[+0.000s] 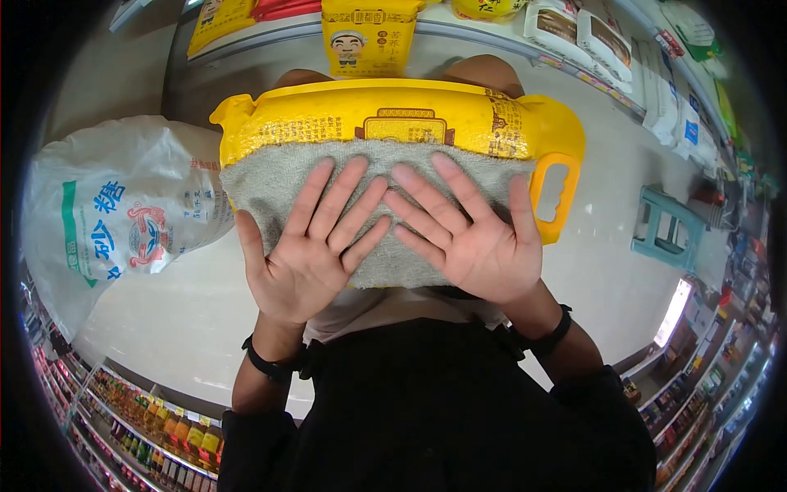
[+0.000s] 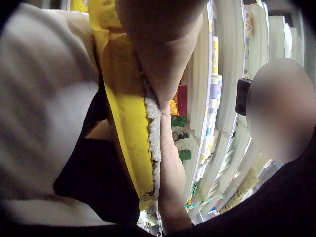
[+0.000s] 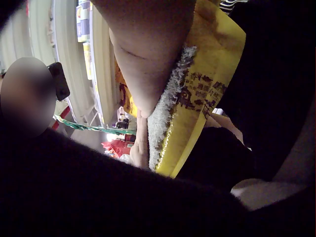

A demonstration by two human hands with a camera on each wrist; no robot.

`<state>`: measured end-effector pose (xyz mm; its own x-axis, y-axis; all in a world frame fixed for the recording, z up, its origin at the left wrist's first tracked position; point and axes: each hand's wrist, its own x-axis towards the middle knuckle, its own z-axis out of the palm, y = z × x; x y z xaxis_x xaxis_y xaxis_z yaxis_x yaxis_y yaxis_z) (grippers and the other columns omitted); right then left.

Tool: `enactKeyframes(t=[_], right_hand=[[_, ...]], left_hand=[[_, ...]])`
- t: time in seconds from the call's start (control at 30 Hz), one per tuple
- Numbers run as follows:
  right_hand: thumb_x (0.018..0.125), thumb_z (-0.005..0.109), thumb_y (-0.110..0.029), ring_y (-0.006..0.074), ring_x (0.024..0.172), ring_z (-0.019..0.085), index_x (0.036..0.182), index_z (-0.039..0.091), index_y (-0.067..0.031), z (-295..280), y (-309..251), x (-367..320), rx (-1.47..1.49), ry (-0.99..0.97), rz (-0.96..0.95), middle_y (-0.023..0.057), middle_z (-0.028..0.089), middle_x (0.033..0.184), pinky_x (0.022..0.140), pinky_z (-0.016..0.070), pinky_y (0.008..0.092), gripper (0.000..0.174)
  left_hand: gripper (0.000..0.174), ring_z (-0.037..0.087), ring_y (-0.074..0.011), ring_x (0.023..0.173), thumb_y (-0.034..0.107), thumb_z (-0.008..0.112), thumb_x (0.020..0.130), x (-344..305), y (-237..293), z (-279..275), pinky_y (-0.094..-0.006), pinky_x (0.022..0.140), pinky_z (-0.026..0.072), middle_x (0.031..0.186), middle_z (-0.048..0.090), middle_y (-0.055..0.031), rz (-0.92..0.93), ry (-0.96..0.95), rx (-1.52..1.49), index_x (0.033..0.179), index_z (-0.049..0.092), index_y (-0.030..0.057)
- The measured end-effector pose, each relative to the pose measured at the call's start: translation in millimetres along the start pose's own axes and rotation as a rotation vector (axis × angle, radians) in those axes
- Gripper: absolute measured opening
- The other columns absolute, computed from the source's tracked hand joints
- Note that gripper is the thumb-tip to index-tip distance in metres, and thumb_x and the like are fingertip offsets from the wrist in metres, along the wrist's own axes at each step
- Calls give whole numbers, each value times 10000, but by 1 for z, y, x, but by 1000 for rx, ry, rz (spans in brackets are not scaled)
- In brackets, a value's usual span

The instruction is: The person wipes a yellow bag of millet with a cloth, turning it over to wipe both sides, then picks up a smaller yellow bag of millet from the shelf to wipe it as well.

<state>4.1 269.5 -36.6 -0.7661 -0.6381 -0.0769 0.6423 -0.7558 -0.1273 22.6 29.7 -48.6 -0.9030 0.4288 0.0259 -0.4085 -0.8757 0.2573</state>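
Two hands here, both palm up with fingers spread wide, not gripping a thing. The left hand (image 1: 307, 258) and right hand (image 1: 492, 250) lie side by side on one grey fuzzy terry cloth (image 1: 393, 262), thumbs pointing outward, inner fingertips so close in the middle that I can't tell if they touch. The cloth sits on one big shiny yellow plastic bag (image 1: 303, 115) with brown printing, lying crosswise over the person's lap, both knees poking out past its far edge. It's got one yellow loop handle (image 1: 575, 176) at the right end, just beside the right hand.

Also around: two black wristbands, one on the left wrist (image 1: 270, 361) and one on the right (image 1: 548, 332); one translucent white plastic sack (image 1: 135, 213) with blue lettering left of the yellow bag; one teal plastic stool (image 1: 643, 244) off to the right; and one yellow packet with a cartoon figure (image 1: 369, 41) at the shelf edge just beyond the bag.

Only the head view gets the palms and the handle. The left wrist view shows the cloth edge-on, squeezed thin between hand and bag, plus pale fabric (image 2: 44, 98). The right wrist view gets dark lettering on the bag's side and a black-and-white striped bit (image 3: 232, 4) up top.
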Motion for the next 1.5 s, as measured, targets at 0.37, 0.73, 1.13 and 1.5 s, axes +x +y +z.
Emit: enactKeyframes(t=[0.37, 0.73, 1.13, 1.5], right_hand=[[1025, 32, -704, 365, 1592, 84, 1660, 111, -130, -8, 0, -1, -18, -47, 3, 228, 80, 1710, 1283, 60, 505, 859], [1021, 33, -711, 354, 1594, 80, 1666, 67, -151, -5, 1, 0, -24, -36, 13, 212, 72, 1716, 1283, 55, 505, 854], [1019, 33, -714, 355, 1595, 63, 1667, 38, -161, -4, 1, 1, -29, -40, 10, 196, 43, 1722, 1282, 49, 511, 851], [1020, 22, -712, 376, 1586, 121, 1669, 51, -170, -7, 0, -1, -67, -51, 23, 222, 119, 1708, 1272, 99, 519, 846]], left_hand=[[882, -22, -345, 1597, 726, 128, 1021, 0, 0, -5, -561, 1278, 5, 1729, -61, -146, -9, -46, 18, 1661, -15, 136], [886, -22, -340, 1598, 733, 126, 1017, -1, 0, -7, -561, 1278, 4, 1730, -52, -143, -10, -72, 24, 1662, -15, 142], [953, 23, -373, 1595, 794, 92, 977, -3, -3, -1, -576, 1271, 42, 1725, -25, -185, 15, 39, -32, 1663, -9, 141], [886, -24, -344, 1598, 738, 139, 1016, -2, 2, -10, -580, 1269, 76, 1729, -62, -139, -31, -87, 47, 1659, -58, 160]])
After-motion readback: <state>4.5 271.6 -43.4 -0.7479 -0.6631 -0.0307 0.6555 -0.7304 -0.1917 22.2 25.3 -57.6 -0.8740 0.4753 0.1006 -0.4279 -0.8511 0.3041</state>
